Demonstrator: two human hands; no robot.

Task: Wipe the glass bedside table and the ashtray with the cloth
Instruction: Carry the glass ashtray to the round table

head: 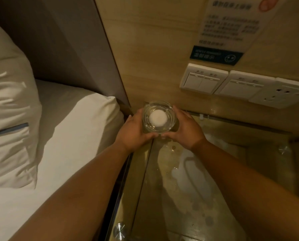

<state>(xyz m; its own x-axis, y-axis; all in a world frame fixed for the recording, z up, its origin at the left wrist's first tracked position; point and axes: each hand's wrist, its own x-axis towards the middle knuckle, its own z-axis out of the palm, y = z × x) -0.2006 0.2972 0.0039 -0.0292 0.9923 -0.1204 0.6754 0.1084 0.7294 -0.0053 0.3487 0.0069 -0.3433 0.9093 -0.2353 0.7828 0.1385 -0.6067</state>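
A clear round glass ashtray (159, 117) with a white disc in its middle sits at the far left corner of the glass bedside table (188, 180). My left hand (134, 132) holds its left side and my right hand (186, 131) holds its right side; both thumbs meet along its near rim. Whether the ashtray rests on the glass or is lifted off it, I cannot tell. No cloth is in view. The glass top shows smears and small droplets.
A bed with a white sheet (67, 145) and a pillow (9, 105) lies close on the left. The wooden wall panel behind the table carries light switches (203, 79), a socket (277, 96) and a notice (230, 30). A metal table fitting (119, 229) sits at the near left edge.
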